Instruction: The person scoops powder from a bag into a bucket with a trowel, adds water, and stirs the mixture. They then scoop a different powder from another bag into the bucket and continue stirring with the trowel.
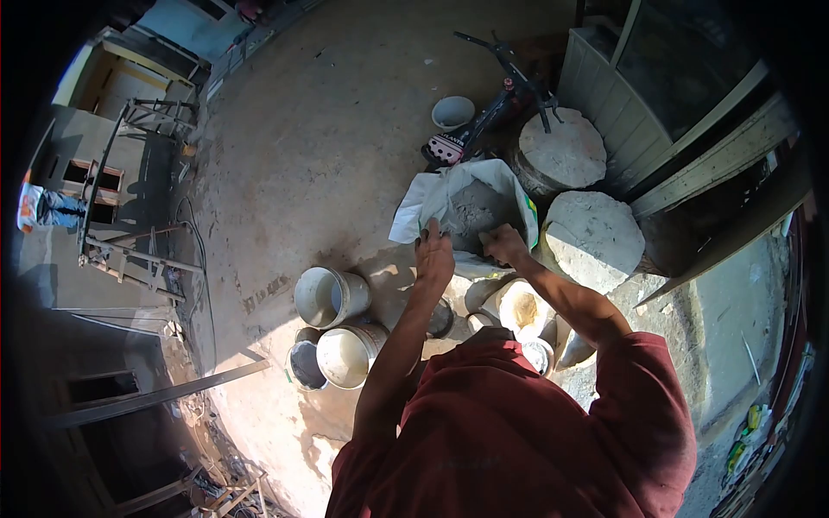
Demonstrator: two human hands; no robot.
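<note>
A white woven sack (406, 211) stands open in front of me, with grey powder like cement (475, 207) inside. My left hand (434, 252) is at its near left rim, fingers closed over the folded edge. My right hand (504, 245) is over the near right part of the opening, its fingers curled closed. Whatever lies in that grip is too small and dark to make out. Below my forearms, a bucket with pale contents (522, 312) stands close to my body.
Left of me are a white bucket (352, 293), another with pale contents (345, 356) and a dark one (306, 364). Two round concrete-topped drums (596, 237) stand right. Beyond the sack are a scooter (484, 116) and a basin (453, 112). A person (52, 209) is far left by scaffolding.
</note>
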